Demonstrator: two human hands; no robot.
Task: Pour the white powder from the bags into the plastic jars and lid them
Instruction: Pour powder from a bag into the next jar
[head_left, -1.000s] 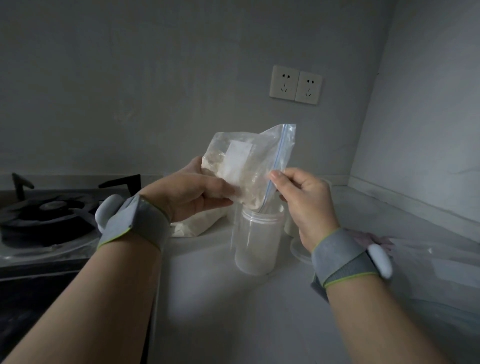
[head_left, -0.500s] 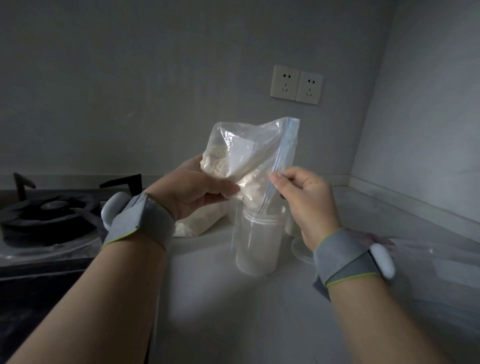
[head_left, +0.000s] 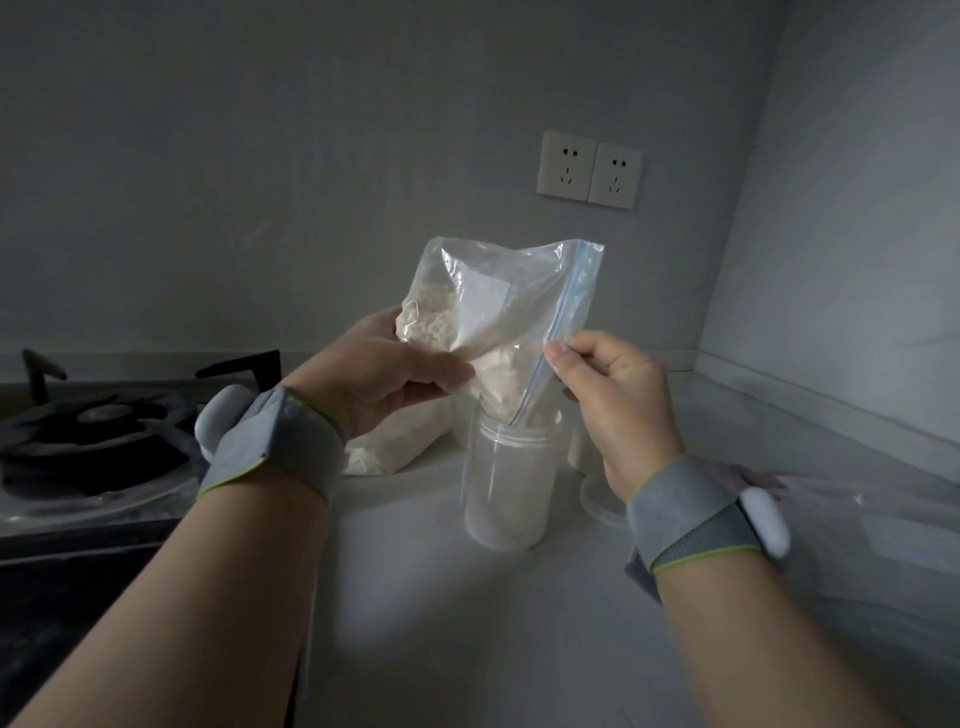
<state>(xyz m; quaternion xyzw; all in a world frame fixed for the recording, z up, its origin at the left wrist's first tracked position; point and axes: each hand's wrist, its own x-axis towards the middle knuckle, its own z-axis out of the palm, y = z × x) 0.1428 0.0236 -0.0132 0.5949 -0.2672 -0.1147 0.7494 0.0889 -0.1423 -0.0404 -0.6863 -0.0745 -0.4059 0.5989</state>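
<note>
White powder (head_left: 493, 374) clumped in the tilted clear bag (head_left: 519, 270) — corner in jar (head_left: 506, 493)

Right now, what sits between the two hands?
The powder-filled zip bag, head view: left hand grips it, right hand pinches its seal edge, corner down in the jar.

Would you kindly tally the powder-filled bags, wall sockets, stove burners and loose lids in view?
Powder-filled bags: 2 (held bag, counter bag)
Wall sockets: 2
Stove burner: 1
Loose lid: 1
Total: 6
</note>
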